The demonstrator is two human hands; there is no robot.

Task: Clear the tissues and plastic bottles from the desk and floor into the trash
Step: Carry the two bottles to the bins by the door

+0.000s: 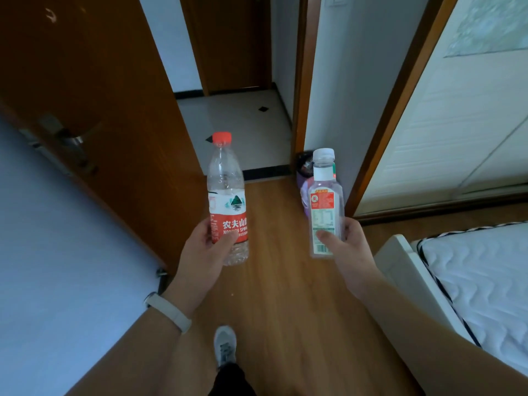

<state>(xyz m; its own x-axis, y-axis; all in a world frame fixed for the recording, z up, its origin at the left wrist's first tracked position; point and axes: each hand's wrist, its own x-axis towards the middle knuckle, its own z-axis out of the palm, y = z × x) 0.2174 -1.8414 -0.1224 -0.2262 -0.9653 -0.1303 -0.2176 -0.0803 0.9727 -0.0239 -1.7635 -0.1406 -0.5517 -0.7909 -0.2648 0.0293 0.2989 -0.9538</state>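
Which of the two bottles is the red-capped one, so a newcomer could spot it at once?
Start at the brown wooden door on the left, then move right to the two upright bottles held out over the wood floor. The one nearer the door, in the left hand, is the red-capped bottle. Its red label and round clear body set it apart from the flat-sided white-capped bottle in the right hand.

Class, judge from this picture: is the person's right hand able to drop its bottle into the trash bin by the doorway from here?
Probably not yet. The right hand holds the white-capped bottle well short of the trash bin beside the door frame; open wooden floor leaves the way free.
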